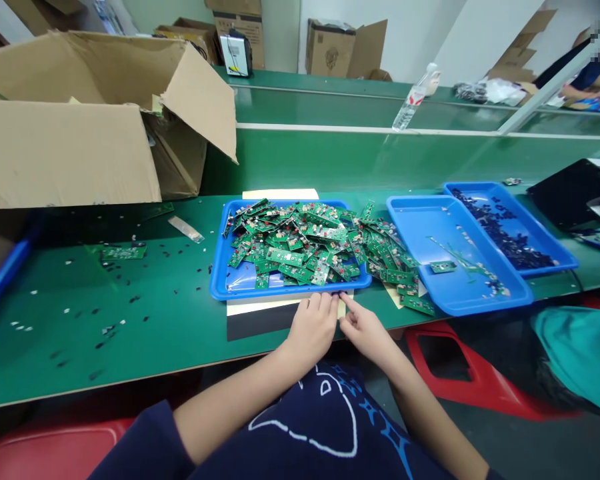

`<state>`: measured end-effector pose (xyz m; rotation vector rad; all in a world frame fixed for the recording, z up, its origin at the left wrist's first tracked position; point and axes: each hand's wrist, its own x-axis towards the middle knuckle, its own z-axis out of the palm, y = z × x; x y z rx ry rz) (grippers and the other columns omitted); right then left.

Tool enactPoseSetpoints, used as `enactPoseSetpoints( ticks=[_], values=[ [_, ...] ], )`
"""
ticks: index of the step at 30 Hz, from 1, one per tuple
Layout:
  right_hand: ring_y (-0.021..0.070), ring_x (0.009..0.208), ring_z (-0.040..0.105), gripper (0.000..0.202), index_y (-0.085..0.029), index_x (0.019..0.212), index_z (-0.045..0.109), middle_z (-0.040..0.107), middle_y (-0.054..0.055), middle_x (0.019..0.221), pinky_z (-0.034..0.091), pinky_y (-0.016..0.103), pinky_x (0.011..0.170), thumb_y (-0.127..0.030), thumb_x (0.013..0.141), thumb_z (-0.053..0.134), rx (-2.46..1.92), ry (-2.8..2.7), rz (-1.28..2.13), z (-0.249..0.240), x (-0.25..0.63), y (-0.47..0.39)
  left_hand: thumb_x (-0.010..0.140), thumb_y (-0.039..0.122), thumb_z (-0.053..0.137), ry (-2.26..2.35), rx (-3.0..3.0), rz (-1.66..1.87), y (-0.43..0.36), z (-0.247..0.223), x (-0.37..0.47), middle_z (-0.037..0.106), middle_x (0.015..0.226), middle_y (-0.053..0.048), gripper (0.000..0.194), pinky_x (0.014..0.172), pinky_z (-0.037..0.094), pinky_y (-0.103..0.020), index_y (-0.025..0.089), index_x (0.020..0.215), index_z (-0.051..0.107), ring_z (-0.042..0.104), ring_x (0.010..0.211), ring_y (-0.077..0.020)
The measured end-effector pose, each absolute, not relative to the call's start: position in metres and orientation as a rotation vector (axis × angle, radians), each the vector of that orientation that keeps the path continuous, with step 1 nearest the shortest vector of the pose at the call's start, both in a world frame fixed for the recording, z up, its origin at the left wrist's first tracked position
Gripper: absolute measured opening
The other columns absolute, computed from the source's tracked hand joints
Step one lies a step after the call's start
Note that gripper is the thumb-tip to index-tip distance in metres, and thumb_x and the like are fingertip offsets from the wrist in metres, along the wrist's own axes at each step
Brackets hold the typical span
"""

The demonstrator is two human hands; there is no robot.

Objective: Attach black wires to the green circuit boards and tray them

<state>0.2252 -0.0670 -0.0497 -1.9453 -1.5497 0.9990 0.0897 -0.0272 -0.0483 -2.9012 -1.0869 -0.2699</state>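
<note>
My left hand (311, 328) is at the table's front edge, over a pale sheet and a black strip (260, 321). Its fingers are bent and pressed together; whatever they grip is hidden. Close beside it, my right hand (364, 328) has its index finger stretched towards a small dark piece (341, 294) near the left fingertips, while the other fingers curl in. Just beyond both hands stands a blue tray (217, 280) heaped with green circuit boards (295, 240). More circuit boards (390, 253) spill over its right side onto the table.
To the right, a blue tray (415, 220) holds a few small parts, and another blue tray (570, 257) holds black pieces (510, 233). A big cardboard box (65, 153) stands at left. Small bits litter the green table (170, 333). A bottle (413, 103) stands behind; red stools (485, 383) are below.
</note>
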Motion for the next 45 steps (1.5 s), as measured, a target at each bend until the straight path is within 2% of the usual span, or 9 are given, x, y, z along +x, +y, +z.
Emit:
enactPoseSetpoints(
  ticks=[7,11,15,19,22,28,34,41,45],
  values=[
    [0.0222,0.067,0.065,0.034,-0.021,0.115,0.061,0.07,0.009,0.076,0.043,0.028,0.056,-0.028,0.088,0.041,-2.313,-2.052,0.343,-0.032,0.233,-0.069,0.083,0.014,0.048,-1.048,-2.91,-0.114,-0.031,-0.039,0.098,0.055,0.085,-0.01,0.017,0.056,0.041,-0.031,0.008,0.095,0.059,0.053,0.079,-0.0222],
    [0.0237,0.068,0.065,0.027,-0.017,0.092,0.067,0.069,0.01,0.073,0.042,0.029,0.056,-0.031,0.087,0.045,-2.402,-2.019,0.146,-0.029,0.247,-0.063,0.083,0.015,0.048,-1.108,-2.885,-0.082,-0.035,-0.038,0.102,0.054,0.084,-0.01,0.017,0.055,0.041,-0.029,0.008,0.095,0.058,0.052,0.078,-0.0211],
    [0.0225,0.055,0.06,0.029,-0.019,0.065,0.059,0.064,0.007,0.06,0.04,0.03,0.05,-0.04,0.083,0.05,-2.376,-1.839,0.146,-0.02,0.258,-0.058,0.085,0.019,0.046,-1.116,-2.881,-0.065,-0.039,-0.04,0.106,0.053,0.084,-0.012,0.02,0.056,0.042,-0.03,0.005,0.093,0.059,0.052,0.081,-0.0225],
    [0.0181,0.058,0.06,0.025,-0.02,0.075,0.059,0.065,0.006,0.069,0.047,0.029,0.055,-0.039,0.085,0.046,-1.767,-1.884,0.614,-0.02,0.24,-0.06,0.089,0.024,0.043,-1.129,-3.005,-0.289,-0.038,-0.033,0.087,0.056,0.088,-0.011,0.026,0.062,0.046,-0.031,0.007,0.103,0.056,0.054,0.082,-0.021],
    [0.0197,0.071,0.063,0.02,-0.019,0.086,0.061,0.067,0.009,0.085,0.052,0.031,0.062,-0.034,0.086,0.046,-1.526,-1.838,0.78,-0.027,0.216,-0.061,0.089,0.018,0.04,-1.23,-3.026,-0.48,-0.037,-0.023,0.045,0.056,0.08,-0.006,0.018,0.066,0.047,-0.029,0.014,0.085,0.058,0.054,0.077,-0.0181],
    [0.0222,0.093,0.061,0.02,-0.021,0.1,0.061,0.063,0.011,0.106,0.055,0.035,0.07,-0.026,0.087,0.048,-1.202,-1.943,0.999,-0.035,0.168,-0.047,0.086,0.035,0.05,-2.031,-2.311,-0.442,-0.044,-0.034,-0.041,0.053,0.08,-0.009,0.024,0.065,0.048,-0.036,0.013,0.088,0.056,0.054,0.075,-0.0237],
    [0.0245,0.105,0.057,0.024,-0.016,0.104,0.062,0.063,0.012,0.109,0.049,0.042,0.09,-0.022,0.087,0.047,-1.156,-2.166,0.849,-0.043,0.127,-0.031,0.079,0.029,0.06,-2.279,-2.324,-0.61,-0.048,-0.05,-0.051,0.055,0.086,-0.007,0.019,0.073,0.049,-0.036,0.015,0.09,0.053,0.057,0.084,-0.0229],
    [0.0222,0.097,0.06,0.026,-0.014,0.107,0.061,0.065,0.011,0.102,0.052,0.036,0.083,-0.021,0.088,0.045,-1.152,-2.248,0.651,-0.054,0.112,-0.027,0.078,0.021,0.056,-2.726,-2.418,-0.946,-0.04,-0.041,-0.054,0.058,0.083,-0.003,0.013,0.068,0.049,-0.031,0.016,0.089,0.053,0.055,0.063,-0.0141],
    [0.0197,0.08,0.063,0.029,-0.014,0.114,0.059,0.064,0.01,0.095,0.054,0.03,0.067,-0.019,0.089,0.044,-1.228,-2.348,0.519,-0.055,0.101,-0.022,0.075,0.016,0.053,-2.891,-2.363,-1.287,-0.038,-0.04,-0.053,0.06,0.08,-0.001,0.013,0.062,0.047,-0.026,0.016,0.088,0.053,0.055,0.06,-0.0113]
  ],
)
